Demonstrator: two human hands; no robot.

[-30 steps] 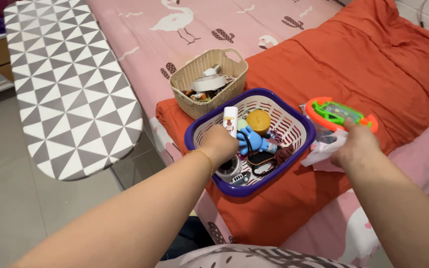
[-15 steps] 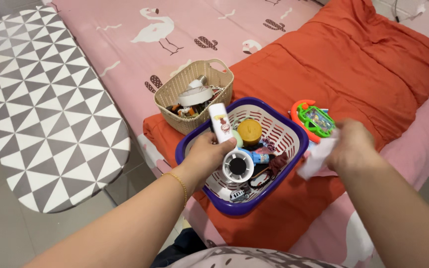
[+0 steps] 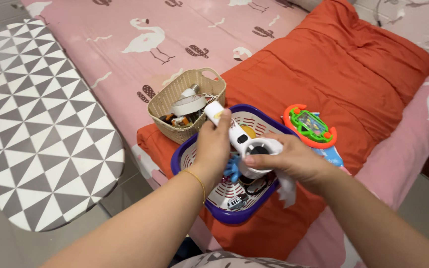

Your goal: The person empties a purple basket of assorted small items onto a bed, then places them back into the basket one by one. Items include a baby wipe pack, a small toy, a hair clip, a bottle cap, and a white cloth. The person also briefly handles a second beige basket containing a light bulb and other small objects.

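A pink bed (image 3: 125, 30) carried an orange quilt (image 3: 333, 64), with a patterned ironing board (image 3: 40, 124) beside it. On the quilt sat a purple basket (image 3: 182, 154) of small things, a tan basket (image 3: 167, 101) just behind it and a toy (image 3: 310, 125) to its right. Above the purple basket, the left hand (image 3: 213, 146) gripped a white fan (image 3: 239, 141) by its handle, while the right hand (image 3: 286, 161) grasped a cloth (image 3: 286, 186) against the fan's round head.

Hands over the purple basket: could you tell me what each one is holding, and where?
The left hand grips the small white fan by its handle; the right hand holds its round head, with a white cloth.
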